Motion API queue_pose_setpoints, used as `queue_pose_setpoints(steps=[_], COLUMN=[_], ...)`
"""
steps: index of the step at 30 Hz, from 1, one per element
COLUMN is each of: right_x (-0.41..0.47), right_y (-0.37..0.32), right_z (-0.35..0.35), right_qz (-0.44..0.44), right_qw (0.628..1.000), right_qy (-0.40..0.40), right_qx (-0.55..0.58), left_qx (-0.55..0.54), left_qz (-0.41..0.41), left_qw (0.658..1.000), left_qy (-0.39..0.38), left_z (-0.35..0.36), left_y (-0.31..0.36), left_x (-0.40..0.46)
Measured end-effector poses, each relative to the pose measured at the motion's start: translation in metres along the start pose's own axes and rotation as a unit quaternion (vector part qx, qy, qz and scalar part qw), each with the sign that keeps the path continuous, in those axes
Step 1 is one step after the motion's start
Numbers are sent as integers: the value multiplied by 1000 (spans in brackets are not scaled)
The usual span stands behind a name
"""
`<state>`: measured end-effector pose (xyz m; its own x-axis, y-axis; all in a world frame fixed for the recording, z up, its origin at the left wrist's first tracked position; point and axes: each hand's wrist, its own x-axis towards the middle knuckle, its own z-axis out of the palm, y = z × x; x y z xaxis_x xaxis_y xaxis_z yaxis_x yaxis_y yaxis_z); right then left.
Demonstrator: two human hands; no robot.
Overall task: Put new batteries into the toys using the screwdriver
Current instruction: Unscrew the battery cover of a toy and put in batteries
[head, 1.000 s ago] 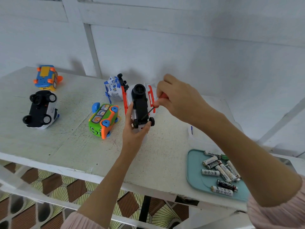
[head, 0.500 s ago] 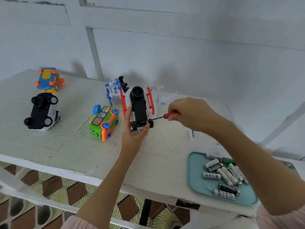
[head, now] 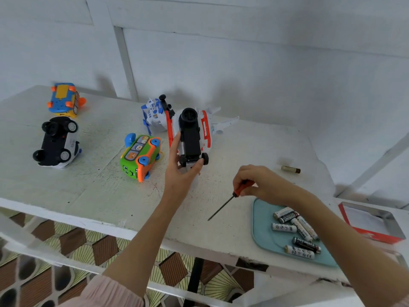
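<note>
Holding an upturned white and orange toy plane (head: 192,138) at the table's (head: 93,185) centre, the left hand (head: 180,171) has its fingers curled round the tail end. At four o'clock from it, the right hand (head: 261,185) pinches a red-handled screwdriver (head: 230,199), tip down. Batteries (head: 295,231) lie on a teal tray (head: 263,229) at five o'clock.

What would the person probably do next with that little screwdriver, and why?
Probably lay the screwdriver on the table. The right hand holds it away from the white and orange toy, tip pointing down; the left hand grips that toy underside-up. Freeing the right hand would let it open the battery cover.
</note>
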<state>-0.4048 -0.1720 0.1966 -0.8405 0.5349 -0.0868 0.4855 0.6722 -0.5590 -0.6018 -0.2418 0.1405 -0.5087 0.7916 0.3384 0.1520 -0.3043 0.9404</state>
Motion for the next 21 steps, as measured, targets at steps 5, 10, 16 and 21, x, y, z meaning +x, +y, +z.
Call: queue_pose_setpoints(steps=[5, 10, 16, 21], right_x=[8, 9, 6, 6], right_y=[6, 11, 16, 16], right_z=[32, 41, 43, 41], right_qz=[-10, -8, -13, -11], right_qw=[998, 991, 984, 982], right_qy=[-23, -37, -40, -52], right_qx=[-58, -126, -171, -182], left_qx=[-4, -12, -9, 11], left_qz=[-6, -11, -11, -13], left_qw=[1000, 1000, 1000, 1000], left_qy=[-6, -6, -11, -14], left_z=[0, -1, -1, -2], left_y=[-1, -1, 1, 2], left_x=[-1, -3, -5, -5])
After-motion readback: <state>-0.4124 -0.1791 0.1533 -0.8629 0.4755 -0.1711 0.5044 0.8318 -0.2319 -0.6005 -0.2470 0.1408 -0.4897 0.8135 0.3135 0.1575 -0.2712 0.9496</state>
